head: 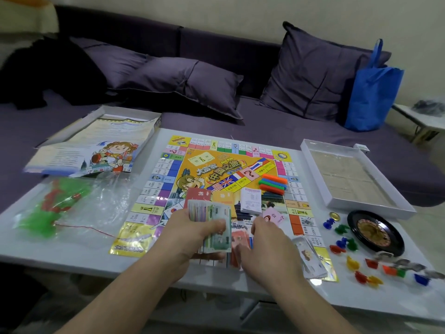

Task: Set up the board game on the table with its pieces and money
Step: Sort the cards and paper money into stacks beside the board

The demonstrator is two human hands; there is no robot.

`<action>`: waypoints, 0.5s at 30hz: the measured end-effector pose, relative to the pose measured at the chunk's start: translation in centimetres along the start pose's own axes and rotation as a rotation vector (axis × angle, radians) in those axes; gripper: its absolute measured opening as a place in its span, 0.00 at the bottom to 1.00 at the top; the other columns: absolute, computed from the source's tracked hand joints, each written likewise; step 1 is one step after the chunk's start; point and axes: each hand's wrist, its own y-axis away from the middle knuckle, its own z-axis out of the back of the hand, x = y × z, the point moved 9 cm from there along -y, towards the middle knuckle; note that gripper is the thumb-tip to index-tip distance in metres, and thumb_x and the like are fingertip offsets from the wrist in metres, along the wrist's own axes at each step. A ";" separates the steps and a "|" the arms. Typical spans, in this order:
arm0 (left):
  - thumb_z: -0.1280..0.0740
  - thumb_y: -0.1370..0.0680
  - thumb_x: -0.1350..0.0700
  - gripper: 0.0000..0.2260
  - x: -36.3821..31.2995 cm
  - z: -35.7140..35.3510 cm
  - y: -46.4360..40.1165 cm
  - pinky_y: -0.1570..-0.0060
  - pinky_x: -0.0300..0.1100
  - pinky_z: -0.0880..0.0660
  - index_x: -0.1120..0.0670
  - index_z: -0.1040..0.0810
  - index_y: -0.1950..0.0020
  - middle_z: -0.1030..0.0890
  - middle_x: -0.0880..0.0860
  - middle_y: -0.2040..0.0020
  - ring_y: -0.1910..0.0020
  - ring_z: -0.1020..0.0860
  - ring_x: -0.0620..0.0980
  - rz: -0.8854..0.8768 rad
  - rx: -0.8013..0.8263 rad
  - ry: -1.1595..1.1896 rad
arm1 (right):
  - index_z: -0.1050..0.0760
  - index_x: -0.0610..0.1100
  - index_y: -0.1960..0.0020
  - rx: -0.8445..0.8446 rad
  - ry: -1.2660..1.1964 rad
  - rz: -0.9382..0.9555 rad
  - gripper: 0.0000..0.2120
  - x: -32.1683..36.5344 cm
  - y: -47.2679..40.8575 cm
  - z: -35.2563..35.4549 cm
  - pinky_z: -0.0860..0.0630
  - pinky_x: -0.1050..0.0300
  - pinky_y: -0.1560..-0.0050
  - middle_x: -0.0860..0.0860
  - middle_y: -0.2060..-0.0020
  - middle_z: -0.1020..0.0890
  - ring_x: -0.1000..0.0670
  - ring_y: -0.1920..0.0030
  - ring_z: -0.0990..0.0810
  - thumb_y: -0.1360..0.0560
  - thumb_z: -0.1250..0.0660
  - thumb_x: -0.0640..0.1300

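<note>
The left hand (192,235) clamps a fanned wad of play money (212,218) over the near edge of the board (168,189); the right hand (267,247) rests loosely curled on pink notes (238,239). Sorting money seems underway; next, deal notes into piles.

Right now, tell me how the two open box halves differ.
The box half at far left sits partly off the table toward the sofa; the box tray at right lies on the table. The left one is covered by an illustrated sheet; the right one shows a bare beige insert. Both are white, shallow and rectangular.
</note>
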 end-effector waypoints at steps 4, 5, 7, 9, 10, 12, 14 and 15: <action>0.22 0.26 0.64 0.13 0.1 -0.4 0.2 0.65 0.58 0.15 0.62 0.19 0.44 0.12 0.61 0.55 0.57 0.12 0.62 0.022 0.026 0.033 | 0.25 0.51 0.49 0.012 -0.451 0.018 0.03 0.3 -0.1 1.1 0.18 0.51 0.53 0.55 0.54 0.20 0.54 0.54 0.20 0.19 0.32 0.47; 0.21 0.27 0.63 0.14 0.2 -0.6 0.3 0.65 0.57 0.15 0.62 0.18 0.44 0.12 0.62 0.55 0.57 0.12 0.62 0.028 0.036 0.039 | 0.22 0.49 0.51 0.064 -0.645 -0.002 0.02 0.3 -0.2 0.9 0.17 0.51 0.55 0.52 0.56 0.18 0.53 0.56 0.19 0.19 0.31 0.44; 0.20 0.28 0.61 0.16 0.2 -1.0 0.5 0.65 0.57 0.15 0.61 0.18 0.43 0.12 0.62 0.55 0.57 0.12 0.62 0.034 0.053 0.042 | 0.19 0.44 0.52 0.158 -0.920 -0.037 0.04 0.7 -0.3 0.3 0.20 0.51 0.64 0.43 0.58 0.16 0.48 0.61 0.19 0.19 0.31 0.41; 0.20 0.29 0.61 0.16 0.2 -1.3 0.7 0.64 0.56 0.15 0.61 0.18 0.43 0.12 0.62 0.55 0.57 0.12 0.61 0.035 0.063 0.049 | 0.18 0.41 0.51 0.197 -1.050 -0.062 0.04 0.8 -0.1 0.0 0.26 0.53 0.70 0.37 0.57 0.16 0.45 0.63 0.20 0.19 0.31 0.38; 0.20 0.29 0.61 0.16 0.2 -1.3 0.8 0.65 0.55 0.15 0.61 0.18 0.43 0.12 0.62 0.55 0.57 0.12 0.61 0.034 0.062 0.057 | 0.18 0.39 0.51 0.203 -1.105 -0.081 0.05 0.7 -0.2 0.0 0.28 0.53 0.70 0.36 0.58 0.17 0.44 0.63 0.20 0.20 0.33 0.36; 0.20 0.28 0.62 0.16 0.2 -1.2 0.8 0.69 0.53 0.15 0.62 0.18 0.43 0.12 0.62 0.55 0.57 0.12 0.62 0.034 0.057 0.074 | 0.19 0.37 0.52 0.214 -1.231 -0.116 0.06 0.5 -0.3 0.1 0.31 0.54 0.70 0.37 0.62 0.19 0.45 0.65 0.22 0.19 0.35 0.35; 0.21 0.29 0.62 0.16 0.3 -1.0 0.8 0.70 0.52 0.16 0.61 0.18 0.43 0.12 0.62 0.54 0.56 0.12 0.62 0.040 0.057 0.084 | 0.20 0.37 0.53 0.216 -1.225 -0.071 0.06 0.7 -0.5 0.4 0.30 0.54 0.72 0.42 0.64 0.20 0.47 0.67 0.22 0.19 0.32 0.38; 0.21 0.29 0.62 0.16 0.3 -0.9 0.9 0.70 0.52 0.16 0.61 0.18 0.43 0.12 0.61 0.54 0.56 0.12 0.61 0.044 0.059 0.088 | 0.20 0.38 0.53 0.206 -1.163 -0.032 0.05 0.9 -0.5 0.6 0.28 0.53 0.71 0.42 0.64 0.18 0.48 0.67 0.21 0.20 0.28 0.39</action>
